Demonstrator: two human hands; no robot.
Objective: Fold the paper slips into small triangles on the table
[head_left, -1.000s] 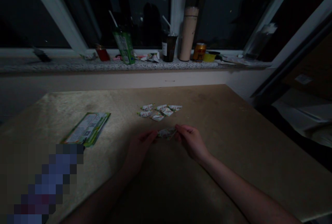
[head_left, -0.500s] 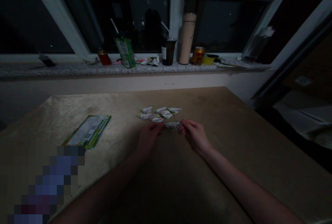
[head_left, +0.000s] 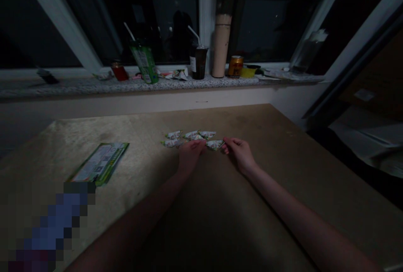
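Observation:
A small candy in a white and green twist wrapper [head_left: 215, 144] is stretched between my two hands, low over the table. The fingertips of my left hand [head_left: 192, 153] are pinched on its left end. On the right end, the thumb and fingers of my right hand [head_left: 241, 153] are closed. Several similar wrapped candies lie just beyond and left of my left hand, among them one candy [head_left: 174, 134] at the back left and another candy [head_left: 208, 134] at the back right. My left hand partly hides some of them.
A green and white flat packet [head_left: 100, 163] lies on the brown table [head_left: 277, 188] at left, beside a pixelated area. Along the windowsill [head_left: 110, 87] stand a green cup [head_left: 144, 62], a dark drink cup [head_left: 198, 64], a tall beige bottle [head_left: 221, 47] and a golden can [head_left: 235, 67].
Both hands have carried the held candy a little away from me and to the right, beside the other candies. My left hand now covers more of them. The view has turned slightly right.

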